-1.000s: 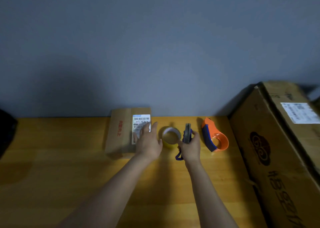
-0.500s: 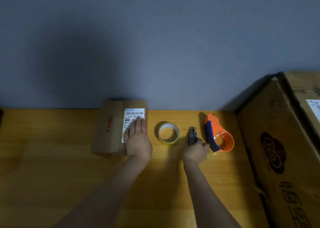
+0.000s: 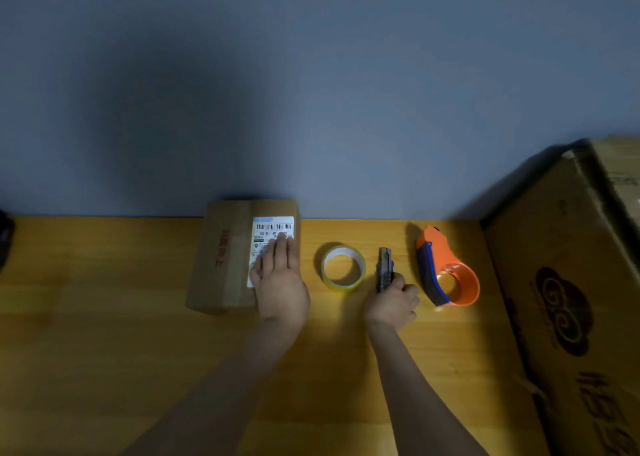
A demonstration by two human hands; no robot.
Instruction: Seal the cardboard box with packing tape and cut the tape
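Note:
A small closed cardboard box (image 3: pixel 225 265) with a white shipping label lies on the wooden table against the wall. My left hand (image 3: pixel 278 281) rests flat on its right part, fingers together over the label. Right of the box lies a roll of yellowish packing tape (image 3: pixel 343 268), flat on the table. My right hand (image 3: pixel 393 303) grips the near end of a dark utility knife (image 3: pixel 385 265), which lies on the table between the tape roll and an orange and blue tape dispenser (image 3: pixel 446 268).
A large cardboard carton (image 3: pixel 571 300) stands at the right end of the wooden table (image 3: pixel 104 351). A grey wall runs along the table's far edge. A dark object (image 3: pixel 4 244) shows at the far left edge.
My right hand has lowered the knife from upright beside the tape roll onto the table. My left hand has moved from the box's right edge to lie flat on the label.

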